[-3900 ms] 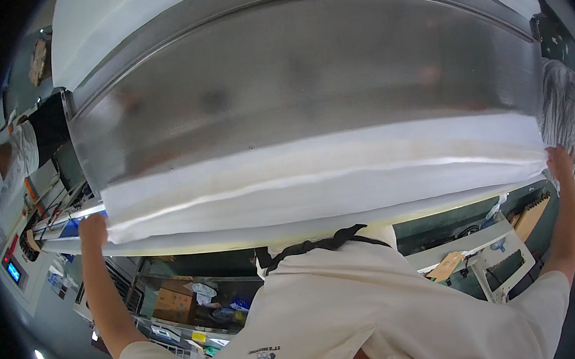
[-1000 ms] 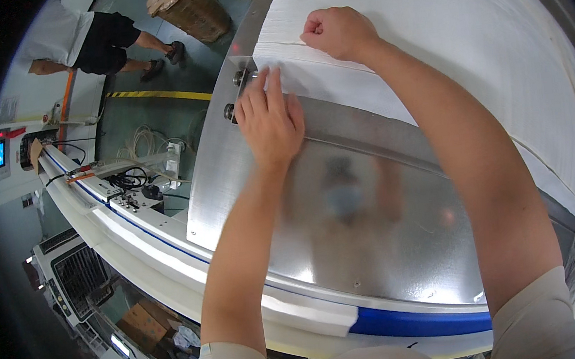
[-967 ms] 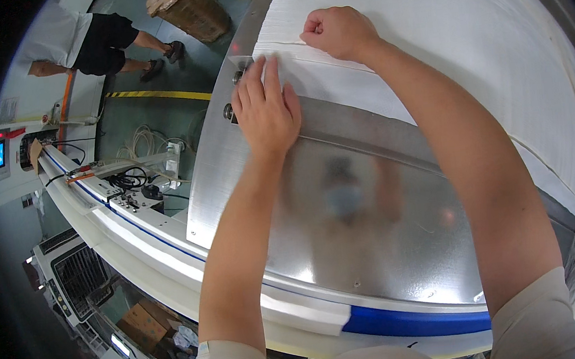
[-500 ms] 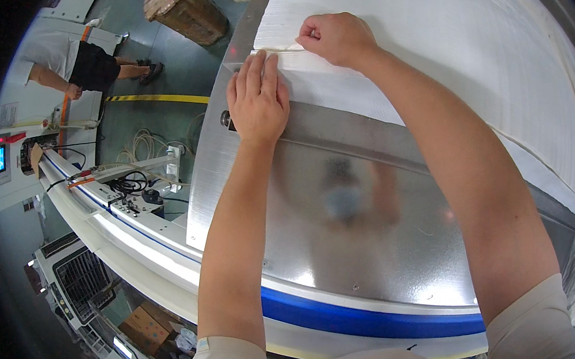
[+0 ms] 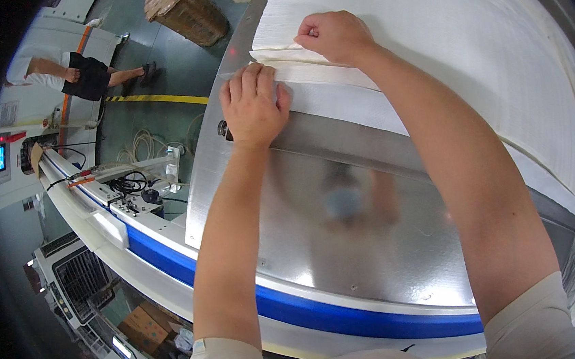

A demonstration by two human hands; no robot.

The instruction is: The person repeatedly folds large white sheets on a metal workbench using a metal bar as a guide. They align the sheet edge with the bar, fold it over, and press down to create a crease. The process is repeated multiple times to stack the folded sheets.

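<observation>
A thick stack of thin white sheets (image 5: 440,50), cloth or paper I cannot tell, lies on a bare metal plate (image 5: 373,220). My right hand (image 5: 340,38) rests on the stack near its left side, with thumb and forefinger pinched at a sheet's edge. Nearer to me and to the left, my left hand (image 5: 254,107) lies at the stack's near-left corner. Its fingers are bent side by side with the tips on a sheet, and the thumb stands apart. Between the hands, several layered edges (image 5: 290,56) show as folds. The pinched edge itself is mostly hidden by my right fingers.
Along the near side run a white rail and a blue strip (image 5: 355,322). A round metal knob (image 5: 222,128) sits beside my left wrist. Cables (image 5: 127,184) and a coiled hose lie to the left. A brown wrapped bin (image 5: 185,14) and another person (image 5: 90,73) are farther off.
My left hand has drawn slightly toward me, its fingers bending more. The layered edges between my hands have spread. A white part slid left along the rail, uncovering blue. The other person has shifted.
</observation>
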